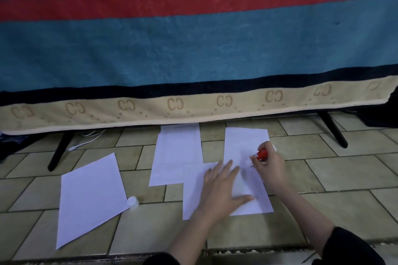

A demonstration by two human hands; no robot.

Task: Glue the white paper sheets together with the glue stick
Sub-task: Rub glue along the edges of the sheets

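Note:
Several white paper sheets lie on the tiled floor. My left hand (223,187) presses flat, fingers spread, on the overlapping sheets (195,191) in the middle. My right hand (269,168) grips a red glue stick (261,154), its tip down on the tall right sheet (243,142). Another sheet (176,153) lies just left of that one, partly under the middle sheet. A separate sheet (90,196) lies tilted at the left. The glue stick's white cap (132,202) stands at that sheet's right corner.
A large teal towel with a red stripe and a beige border (193,105) hangs over a rack behind the sheets. The rack's black legs (59,150) (335,131) stand on the tiles at left and right. White cables (86,142) lie under the towel at left.

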